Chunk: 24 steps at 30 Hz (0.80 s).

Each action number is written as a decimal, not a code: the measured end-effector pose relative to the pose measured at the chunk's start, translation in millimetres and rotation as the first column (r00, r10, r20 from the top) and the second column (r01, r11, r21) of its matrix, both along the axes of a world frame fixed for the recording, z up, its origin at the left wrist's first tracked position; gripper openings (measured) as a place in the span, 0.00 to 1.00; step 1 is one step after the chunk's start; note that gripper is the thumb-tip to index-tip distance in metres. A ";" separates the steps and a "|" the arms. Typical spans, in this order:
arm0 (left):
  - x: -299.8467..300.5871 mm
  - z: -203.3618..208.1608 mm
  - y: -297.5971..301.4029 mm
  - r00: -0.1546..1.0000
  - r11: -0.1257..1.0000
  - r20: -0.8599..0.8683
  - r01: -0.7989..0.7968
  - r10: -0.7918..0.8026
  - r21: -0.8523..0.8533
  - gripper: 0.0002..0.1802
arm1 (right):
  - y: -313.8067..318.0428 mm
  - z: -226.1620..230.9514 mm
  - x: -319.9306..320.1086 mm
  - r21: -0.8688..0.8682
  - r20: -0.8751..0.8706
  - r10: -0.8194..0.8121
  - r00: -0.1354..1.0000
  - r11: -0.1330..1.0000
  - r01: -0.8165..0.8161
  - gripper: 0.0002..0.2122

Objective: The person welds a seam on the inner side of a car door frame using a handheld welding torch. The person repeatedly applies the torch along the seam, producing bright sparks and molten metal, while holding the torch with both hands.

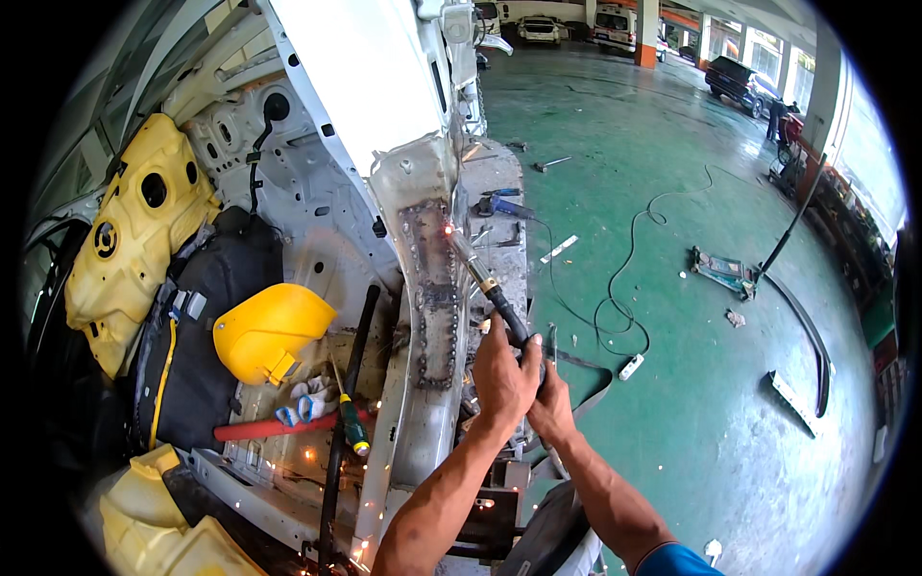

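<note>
Both my hands are closed round a welding torch (pixel 507 309), its black handle running up and left to a metal nozzle. My left hand (pixel 505 376) grips the handle from the left, and my right hand (pixel 551 403) wraps it just behind, on the right. A small bright glow shows at the torch tip, against the upper edge of a long rusty metal patch (pixel 438 331). Dark weld spots line the patch, which lies along the bare metal sill (pixel 423 444) of a stripped car body. Sparks scatter low on the left.
Inside the car body lie a yellow welding mask (pixel 269 331), a screwdriver (pixel 353 427), gloves (pixel 309 403), a red tube (pixel 264 428) and a black bar (pixel 336 470). An angle grinder (pixel 503 206) sits beyond the sill. A cable (pixel 629 259) and floor jack (pixel 722 271) are on the green floor.
</note>
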<state>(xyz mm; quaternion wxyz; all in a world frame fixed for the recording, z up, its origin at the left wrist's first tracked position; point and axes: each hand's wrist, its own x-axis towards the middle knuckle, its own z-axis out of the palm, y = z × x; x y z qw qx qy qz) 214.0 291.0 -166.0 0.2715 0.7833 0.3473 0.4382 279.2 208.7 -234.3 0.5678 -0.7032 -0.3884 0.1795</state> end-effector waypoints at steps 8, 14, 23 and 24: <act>1.5 -8.0 6.3 1.000 0.999 0.031 0.006 -0.007 0.046 0.37 | 2.6 -4.3 -0.7 0.058 0.009 0.007 1.000 0.998 -0.007 0.23; 2.8 0.8 8.3 0.991 0.975 0.135 -0.033 0.004 0.218 0.40 | 7.3 -3.7 -1.7 0.026 0.056 -0.040 0.998 0.999 0.038 0.25; 0.3 -5.0 0.0 1.000 0.999 0.018 0.003 -0.003 0.032 0.39 | -0.9 4.8 -2.8 0.003 -0.017 -0.007 1.000 1.000 0.007 0.23; 0.5 -4.1 -0.5 1.000 0.999 0.011 -0.003 0.003 0.045 0.39 | -1.4 1.1 -1.7 0.017 -0.021 -0.004 1.000 1.000 0.004 0.23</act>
